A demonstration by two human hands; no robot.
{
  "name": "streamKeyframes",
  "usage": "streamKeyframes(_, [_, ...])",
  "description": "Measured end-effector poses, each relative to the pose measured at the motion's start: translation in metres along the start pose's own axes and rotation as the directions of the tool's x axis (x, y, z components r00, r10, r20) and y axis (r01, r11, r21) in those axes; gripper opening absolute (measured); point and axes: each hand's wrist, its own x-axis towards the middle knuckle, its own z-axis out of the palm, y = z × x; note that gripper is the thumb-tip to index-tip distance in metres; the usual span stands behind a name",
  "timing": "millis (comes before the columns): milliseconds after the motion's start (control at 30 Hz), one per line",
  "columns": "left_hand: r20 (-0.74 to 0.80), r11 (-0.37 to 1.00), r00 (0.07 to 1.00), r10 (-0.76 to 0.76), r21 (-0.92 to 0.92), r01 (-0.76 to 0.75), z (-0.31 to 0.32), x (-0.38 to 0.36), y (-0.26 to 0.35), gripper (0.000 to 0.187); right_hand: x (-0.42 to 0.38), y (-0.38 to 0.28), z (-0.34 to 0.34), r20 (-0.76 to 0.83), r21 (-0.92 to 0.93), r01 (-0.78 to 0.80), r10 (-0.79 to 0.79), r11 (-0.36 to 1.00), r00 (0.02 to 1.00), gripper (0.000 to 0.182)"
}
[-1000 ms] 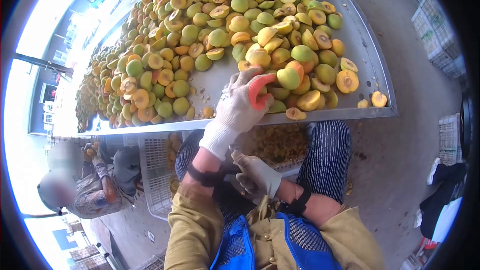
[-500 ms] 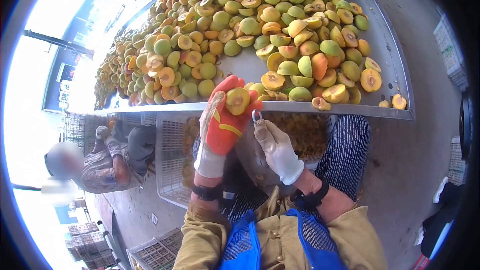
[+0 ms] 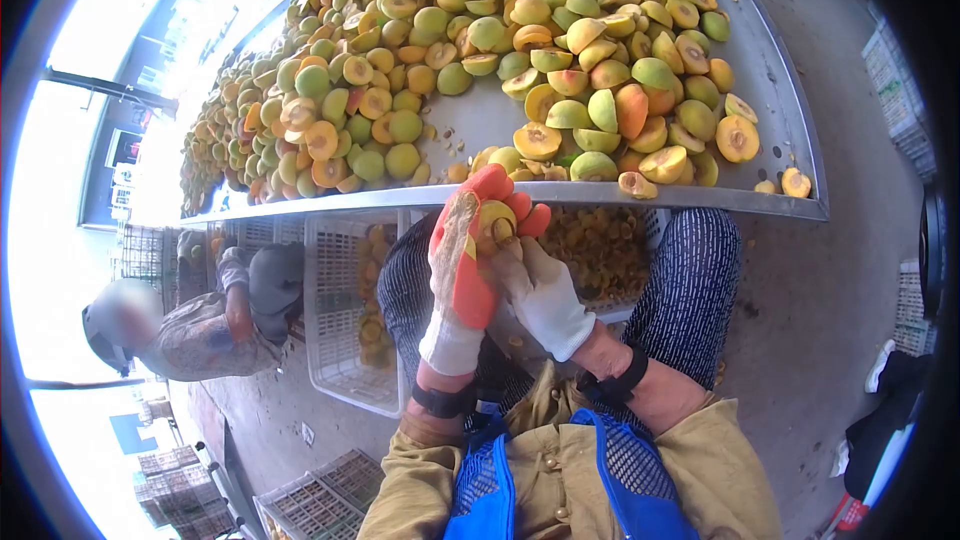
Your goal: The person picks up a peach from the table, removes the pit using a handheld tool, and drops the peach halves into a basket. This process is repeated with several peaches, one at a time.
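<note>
My left hand [image 3: 462, 265], in an orange and white glove, is closed around a yellow peach half [image 3: 487, 221] with its cut face up. My right hand [image 3: 545, 300], in a white glove, grips a small metal loop tool [image 3: 504, 231]. Its loop is against the cut face of the fruit, and most of the tool is hidden by my fingers. Both hands meet just in front of the edge of a metal table [image 3: 470, 125], on which a large heap of halved peaches [image 3: 590, 80] lies.
Between my knees stands a crate of cut fruit pieces [image 3: 600, 255]. A white plastic crate [image 3: 340, 370] is to its left. Further left sits a co-worker [image 3: 205, 335] in a cap. More crates [image 3: 325, 500] stand on the floor at lower left.
My right hand has brought the loop tool onto the peach half, where before it was held apart to the right. Both hands are a little lower and nearer my body.
</note>
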Motion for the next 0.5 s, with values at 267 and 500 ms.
streamKeyframes(267, [-0.061,0.999,0.997,0.043,0.003,-0.043,0.009,0.001,-0.009,0.043,-0.001,0.003,0.002,-0.015,-0.168,0.012,-0.015,0.986,1.000,0.029])
streamKeyframes(500, [-0.066,0.996,0.997,0.028,0.085,-0.023,0.014,-0.007,-0.009,0.038,-0.005,0.008,0.000,0.002,-0.087,-0.014,0.015,0.996,1.000,0.027])
